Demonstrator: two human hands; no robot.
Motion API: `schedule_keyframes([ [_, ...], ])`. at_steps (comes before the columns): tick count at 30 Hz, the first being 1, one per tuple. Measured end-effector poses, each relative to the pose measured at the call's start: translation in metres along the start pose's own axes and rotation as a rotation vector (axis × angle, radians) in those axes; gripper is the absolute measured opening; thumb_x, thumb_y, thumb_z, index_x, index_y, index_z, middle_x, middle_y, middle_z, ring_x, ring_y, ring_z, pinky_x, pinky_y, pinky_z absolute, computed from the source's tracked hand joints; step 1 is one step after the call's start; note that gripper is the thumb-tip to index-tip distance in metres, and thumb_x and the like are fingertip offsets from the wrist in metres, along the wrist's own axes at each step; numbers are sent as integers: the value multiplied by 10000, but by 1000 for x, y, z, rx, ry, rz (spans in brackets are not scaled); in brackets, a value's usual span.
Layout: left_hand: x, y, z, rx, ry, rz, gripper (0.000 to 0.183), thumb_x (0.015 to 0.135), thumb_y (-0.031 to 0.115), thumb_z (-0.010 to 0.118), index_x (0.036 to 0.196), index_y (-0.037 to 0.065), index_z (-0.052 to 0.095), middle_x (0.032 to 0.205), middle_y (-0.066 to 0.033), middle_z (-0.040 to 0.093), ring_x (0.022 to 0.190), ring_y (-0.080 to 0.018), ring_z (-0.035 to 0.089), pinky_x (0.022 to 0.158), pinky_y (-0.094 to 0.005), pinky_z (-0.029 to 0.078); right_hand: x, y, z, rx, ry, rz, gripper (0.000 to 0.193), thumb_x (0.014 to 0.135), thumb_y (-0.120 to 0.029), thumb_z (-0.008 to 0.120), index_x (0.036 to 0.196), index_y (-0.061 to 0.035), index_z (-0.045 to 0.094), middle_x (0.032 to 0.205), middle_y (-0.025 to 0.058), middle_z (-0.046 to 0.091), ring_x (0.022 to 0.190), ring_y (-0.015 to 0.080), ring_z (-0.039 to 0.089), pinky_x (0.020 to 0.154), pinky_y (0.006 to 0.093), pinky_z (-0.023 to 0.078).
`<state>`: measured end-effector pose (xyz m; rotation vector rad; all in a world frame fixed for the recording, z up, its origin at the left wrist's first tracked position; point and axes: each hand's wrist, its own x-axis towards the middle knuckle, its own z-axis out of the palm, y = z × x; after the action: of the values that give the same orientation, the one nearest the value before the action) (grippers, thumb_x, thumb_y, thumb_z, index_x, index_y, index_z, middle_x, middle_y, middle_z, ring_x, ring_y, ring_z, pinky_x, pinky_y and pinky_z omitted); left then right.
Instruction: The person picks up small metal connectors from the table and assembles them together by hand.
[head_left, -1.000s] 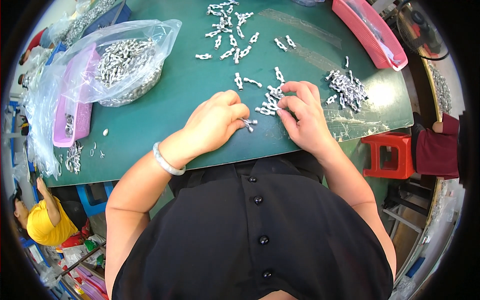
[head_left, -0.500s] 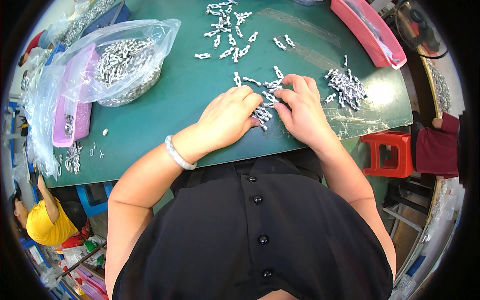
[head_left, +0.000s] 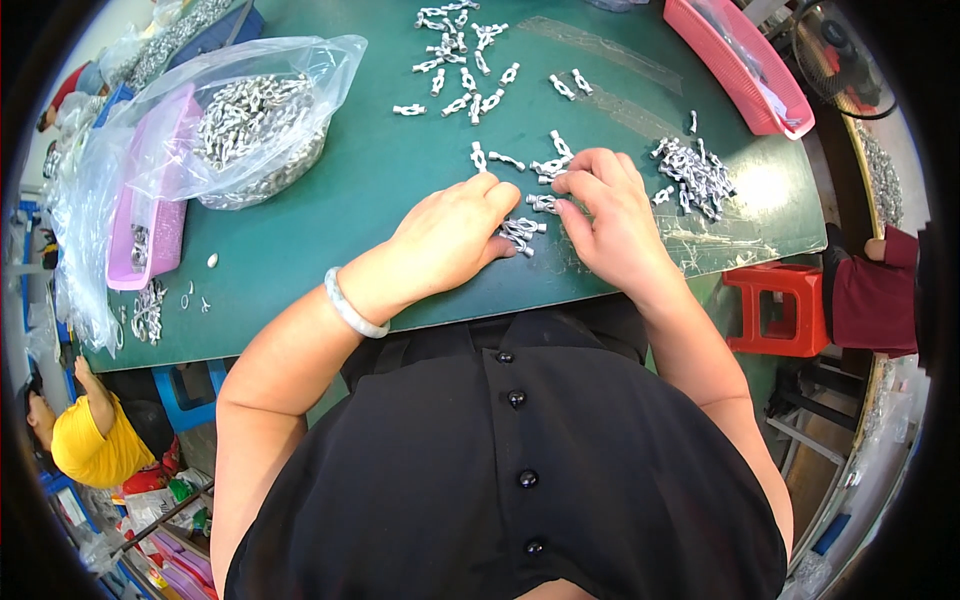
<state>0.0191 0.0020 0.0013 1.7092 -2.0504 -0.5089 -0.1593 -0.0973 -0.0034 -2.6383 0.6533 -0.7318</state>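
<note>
My left hand lies palm down on the green table, fingers curled over a small cluster of silver metal parts at its fingertips. My right hand sits just to the right, fingertips pinching among more small metal parts between the two hands. A pale bangle circles my left wrist. Whether either hand truly grips a piece is hidden by the fingers.
Loose metal parts are scattered at the table's far side, with a pile at right. A clear bag of parts and pink tray stand left, a pink basket far right. A red stool stands beside the table. A person in yellow is at lower left.
My left hand has slid to the right and forward, closer to my right hand, and the small cluster of parts now lies under its fingertips.
</note>
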Motion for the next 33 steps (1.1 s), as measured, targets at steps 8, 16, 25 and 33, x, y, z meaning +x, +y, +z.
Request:
schedule_keyframes([
  [8,-4,6,8,-158,2,-66,432,704,38,686,1106,-12,533,931,-172,579,836,-314,598,746,-378,477,-9,-20,1,-33,-213,-44,304,686,-237,717,871,-17,615,887,102,554,874,279,528,766,382,403],
  [16,-11,10,10,-104,30,-79,345,731,22,639,1065,3,553,907,-173,588,823,-343,587,713,-393,476,-8,-29,5,-67,-250,0,229,701,-155,690,856,-8,609,884,113,552,895,294,530,783,392,429],
  [25,-22,4,17,30,156,31,80,738,60,638,807,44,602,784,-99,582,728,-315,584,620,-395,474,-10,-20,6,114,-269,40,67,740,-31,574,781,12,603,783,173,548,779,352,554,702,414,465],
  [33,-21,2,16,11,182,101,84,716,44,643,785,51,595,765,-86,567,709,-296,582,597,-374,474,-7,-19,3,153,-276,18,133,736,-37,579,852,18,619,817,181,561,813,354,554,735,409,464],
])
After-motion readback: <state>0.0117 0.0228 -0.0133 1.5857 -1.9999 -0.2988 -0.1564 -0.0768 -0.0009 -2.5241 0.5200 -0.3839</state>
